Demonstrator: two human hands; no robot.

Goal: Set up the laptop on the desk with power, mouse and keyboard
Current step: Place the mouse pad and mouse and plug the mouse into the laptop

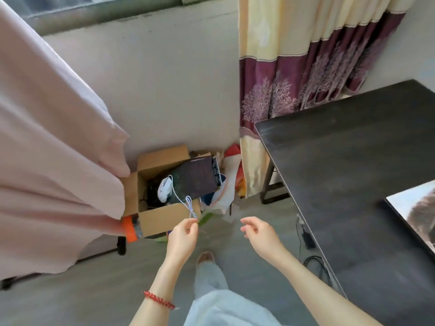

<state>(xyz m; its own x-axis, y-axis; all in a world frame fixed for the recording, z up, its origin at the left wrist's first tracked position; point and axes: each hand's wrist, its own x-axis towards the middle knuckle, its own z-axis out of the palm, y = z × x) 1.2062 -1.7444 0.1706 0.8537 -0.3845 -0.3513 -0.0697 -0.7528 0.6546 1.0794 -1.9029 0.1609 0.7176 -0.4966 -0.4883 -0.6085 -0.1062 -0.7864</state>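
My left hand (184, 234) pinched the mouse cable (186, 203), which ran up and left, away from my fingers, to the white mouse (164, 188) in the cardboard box (155, 217). My right hand (255, 230) hung loosely curled, apparently empty, nearer the desk (353, 161) on my right.

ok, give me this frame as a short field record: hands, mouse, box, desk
left hand: pinches the white mouse cable, raised above the floor
right hand: fingers loosely curled, holds nothing
mouse: white, inside the cardboard box, cable runs up to the left hand
box contents: mouse, dark flat pad, keyboard partly hidden behind it
desk: dark top, to the right; laptop not identifiable
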